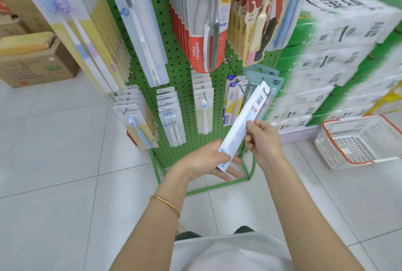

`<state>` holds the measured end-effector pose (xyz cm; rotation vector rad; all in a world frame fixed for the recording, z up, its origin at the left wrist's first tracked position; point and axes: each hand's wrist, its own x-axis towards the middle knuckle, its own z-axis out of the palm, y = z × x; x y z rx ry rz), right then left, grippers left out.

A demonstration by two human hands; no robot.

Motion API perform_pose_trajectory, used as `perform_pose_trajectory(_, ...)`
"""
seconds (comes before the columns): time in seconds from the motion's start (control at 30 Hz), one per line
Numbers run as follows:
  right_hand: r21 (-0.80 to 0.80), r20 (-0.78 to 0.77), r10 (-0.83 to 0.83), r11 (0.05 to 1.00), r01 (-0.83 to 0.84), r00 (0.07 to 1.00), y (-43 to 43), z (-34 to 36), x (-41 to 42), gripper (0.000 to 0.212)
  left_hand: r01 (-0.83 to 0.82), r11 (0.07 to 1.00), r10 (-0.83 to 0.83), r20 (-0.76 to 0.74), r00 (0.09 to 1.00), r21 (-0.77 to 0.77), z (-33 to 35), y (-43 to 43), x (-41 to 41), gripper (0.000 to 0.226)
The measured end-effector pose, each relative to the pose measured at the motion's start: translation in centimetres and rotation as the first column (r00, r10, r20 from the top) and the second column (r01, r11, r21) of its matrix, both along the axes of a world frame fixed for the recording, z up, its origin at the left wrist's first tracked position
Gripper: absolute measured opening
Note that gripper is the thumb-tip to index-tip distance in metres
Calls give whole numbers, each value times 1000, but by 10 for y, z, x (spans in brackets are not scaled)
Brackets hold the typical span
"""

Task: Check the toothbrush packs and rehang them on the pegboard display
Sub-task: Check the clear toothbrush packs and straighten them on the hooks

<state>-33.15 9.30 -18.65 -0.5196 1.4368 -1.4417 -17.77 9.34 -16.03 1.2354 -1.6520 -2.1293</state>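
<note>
A long white toothbrush pack (243, 123) with a barcode near its top lies tilted in front of the green pegboard (185, 88). My left hand (208, 162) holds its lower end, thumb on top and fingers underneath. My right hand (261, 138) pinches its middle from the right. The pack's upper end reaches up beside the blue-and-yellow packs (233, 101) and the teal packs (261, 79) hanging on the bottom right pegs. Red Colgate packs (204, 31) hang higher on the board.
Several rows of other toothbrush packs (171, 118) hang across the board. A white basket with an orange rim (359, 142) sits on the floor to the right. Stacked tissue bundles (339, 53) stand behind it, cardboard boxes (37, 64) to the left.
</note>
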Motion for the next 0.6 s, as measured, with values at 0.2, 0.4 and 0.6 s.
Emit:
perform_pose_trajectory(0.2,-19,-87,59,998,-61,994,0,4,0,16,10,997,3,154,988,-82,-12,-3,1,24)
perform_pose_trajectory(0.4,-77,-97,267,958,-275,959,4,6,5,8,-218,963,232,77,970,-156,-10,-9,-6,19)
perform_pose_trajectory(0.6,-54,-135,466,878,-476,874,10,7,5,5,-534,810,528,-96,844,-242,9,-30,-3,19)
